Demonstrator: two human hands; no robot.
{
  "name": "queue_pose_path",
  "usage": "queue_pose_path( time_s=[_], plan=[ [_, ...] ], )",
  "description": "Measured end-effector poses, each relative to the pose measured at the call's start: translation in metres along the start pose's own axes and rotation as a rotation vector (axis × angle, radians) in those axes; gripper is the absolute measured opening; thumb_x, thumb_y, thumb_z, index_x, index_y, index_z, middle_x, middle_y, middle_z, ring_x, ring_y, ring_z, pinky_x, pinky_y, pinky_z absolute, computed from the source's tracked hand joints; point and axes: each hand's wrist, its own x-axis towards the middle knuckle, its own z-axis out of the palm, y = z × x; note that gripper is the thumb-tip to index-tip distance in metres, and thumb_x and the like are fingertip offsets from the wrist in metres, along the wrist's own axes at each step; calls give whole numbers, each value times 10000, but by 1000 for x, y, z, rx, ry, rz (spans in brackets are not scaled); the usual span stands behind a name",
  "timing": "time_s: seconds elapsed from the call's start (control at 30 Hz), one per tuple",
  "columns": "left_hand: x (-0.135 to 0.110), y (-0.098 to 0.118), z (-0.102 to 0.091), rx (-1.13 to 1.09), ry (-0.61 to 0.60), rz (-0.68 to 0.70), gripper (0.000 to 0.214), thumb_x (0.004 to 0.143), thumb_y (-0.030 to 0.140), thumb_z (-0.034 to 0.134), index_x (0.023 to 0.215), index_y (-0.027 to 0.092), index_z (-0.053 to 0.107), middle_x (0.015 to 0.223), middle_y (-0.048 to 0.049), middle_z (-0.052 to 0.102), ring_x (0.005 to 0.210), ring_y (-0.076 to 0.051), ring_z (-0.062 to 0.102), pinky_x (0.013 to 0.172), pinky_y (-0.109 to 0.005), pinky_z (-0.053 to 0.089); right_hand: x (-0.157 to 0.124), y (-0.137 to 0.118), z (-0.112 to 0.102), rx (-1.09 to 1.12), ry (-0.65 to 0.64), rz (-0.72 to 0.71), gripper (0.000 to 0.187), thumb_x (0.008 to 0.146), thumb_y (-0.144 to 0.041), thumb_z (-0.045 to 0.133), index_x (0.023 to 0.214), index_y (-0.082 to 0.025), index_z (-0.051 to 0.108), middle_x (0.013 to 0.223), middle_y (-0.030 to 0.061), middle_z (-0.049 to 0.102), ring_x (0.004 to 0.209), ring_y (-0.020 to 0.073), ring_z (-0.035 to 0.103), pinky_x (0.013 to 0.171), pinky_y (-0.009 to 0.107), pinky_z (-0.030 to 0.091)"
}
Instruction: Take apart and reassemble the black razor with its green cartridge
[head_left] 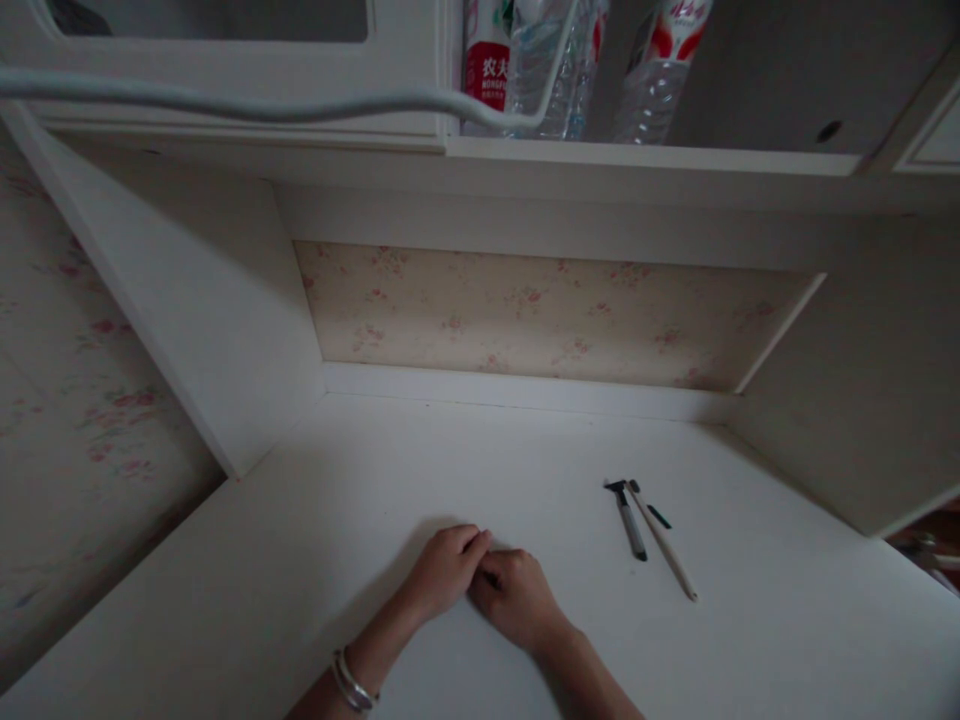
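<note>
My left hand (447,570) and my right hand (519,598) rest on the white desktop (337,480), both curled into fists. Their knuckles and thumbs touch at the middle. Nothing shows in either fist. A bracelet (352,682) circles the left wrist. To the right of the hands lies a razor-like tool (631,525) with a grey handle and a black crosswise head. Beside it is a thin brush (665,548), probably a toothbrush, with a pale handle and dark head. A small dark green strip (659,516) lies close by the brush.
Above the desk hangs a cabinet shelf (652,158) holding several plastic bottles (660,80). A white bent tube (262,105) crosses in front of it. Side panels (195,290) stand left and right, with flowered wallpaper (525,310) behind.
</note>
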Motion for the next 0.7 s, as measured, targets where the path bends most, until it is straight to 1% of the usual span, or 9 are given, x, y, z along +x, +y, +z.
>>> queue_pose_path(
  time_s=[0.3, 0.53, 0.7],
  plan=[
    [1, -1, 1, 4, -2, 0, 409, 912, 405, 355, 647, 183, 573, 660, -22, 621, 644, -152, 530, 605, -242, 342, 1, 3, 3, -11, -1, 1, 238, 764, -108, 465, 662, -201, 658, 650, 2, 676, 569, 133, 595, 547, 211, 340],
    [1, -2, 2, 5, 9, 1, 417, 914, 413, 352, 634, 183, 559, 643, -17, 605, 634, -149, 523, 597, -240, 343, 1, 2, 1, -11, -9, 22, 234, 767, -117, 469, 671, -204, 665, 660, 7, 680, 581, 139, 597, 562, 210, 351],
    [0, -1, 1, 5, 6, 5, 414, 916, 409, 350, 626, 185, 545, 637, -13, 601, 626, -145, 524, 592, -241, 338, 1, 3, 2, -2, 7, 6, 225, 770, -123, 475, 675, -201, 663, 663, 12, 681, 582, 136, 601, 560, 209, 341]
  ],
)
